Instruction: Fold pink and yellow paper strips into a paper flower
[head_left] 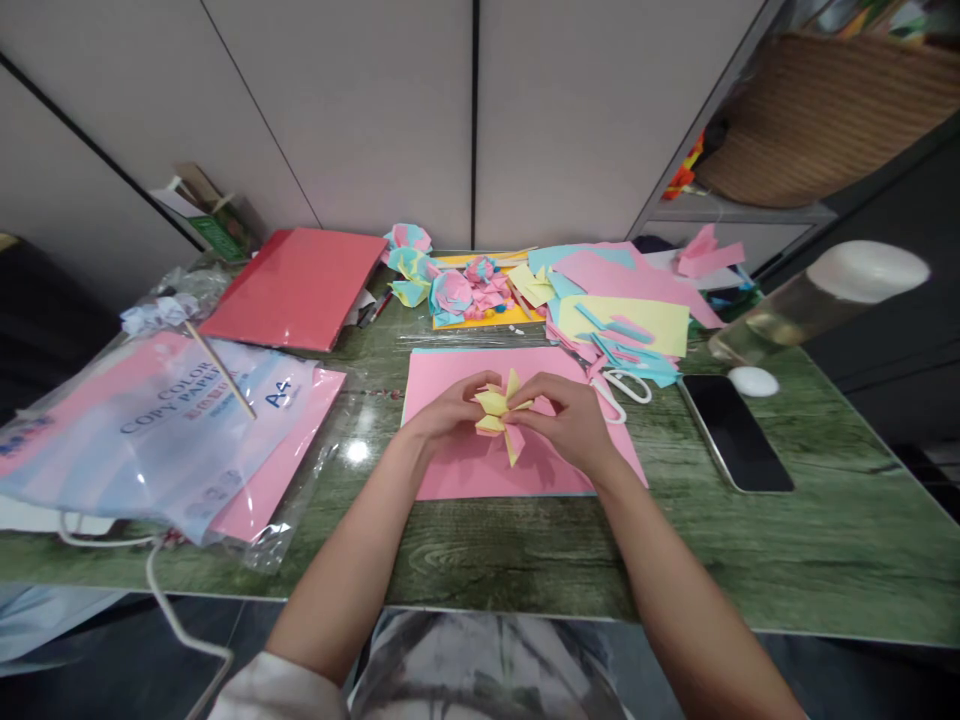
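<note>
A yellow and pink paper flower (493, 404) with pointed petals is held between my two hands, above a pink sheet of paper (465, 470). My left hand (450, 408) is closed on its left side, thumb and fingers at the petals. On the right side, the fingers of my right hand (561, 412) pinch a petal. Parts of the flower are hidden behind my fingers. Just beyond my right hand lie white-handled scissors (616, 398), their blades partly covered by paper scraps.
Finished paper flowers (452, 294) and cut paper (637, 320) lie at the back. A red folder (296, 285) and a bag of colour copy paper (172, 420) are on the left. A phone (735, 430) and a bottle (810, 300) stand to the right.
</note>
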